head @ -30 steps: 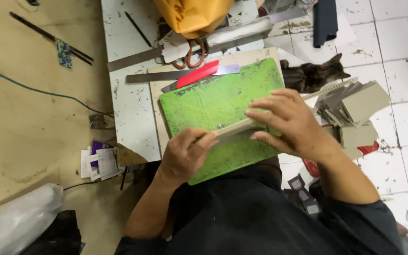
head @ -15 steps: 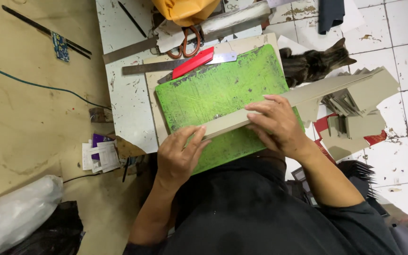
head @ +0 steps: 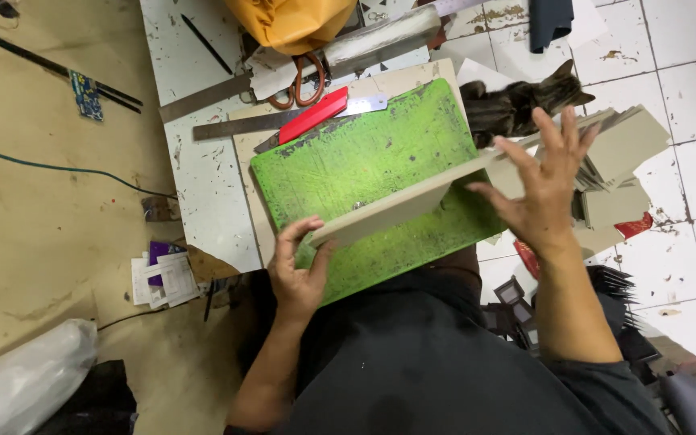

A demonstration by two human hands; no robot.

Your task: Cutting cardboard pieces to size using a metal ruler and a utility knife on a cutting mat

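A long grey cardboard sheet [head: 412,201] stands on edge across a worn green cutting mat [head: 364,165]. My left hand [head: 300,270] grips its near left end, fingers curled over the top edge. My right hand [head: 541,181] is spread flat against the sheet's right part, fingers apart. The mat lies on a pale board on a low white table [head: 195,185].
A red utility knife [head: 313,114], a steel ruler [head: 243,125] and orange-handled scissors [head: 304,80] lie behind the mat. A tabby cat [head: 517,105] sits at the mat's right corner. A stack of grey cardboard pieces [head: 622,165] rests on the tiled floor.
My right hand slid from the sheet's middle to its right part and opened flat. The sheet now stands more upright and reaches further right. My left hand stays on its left end.
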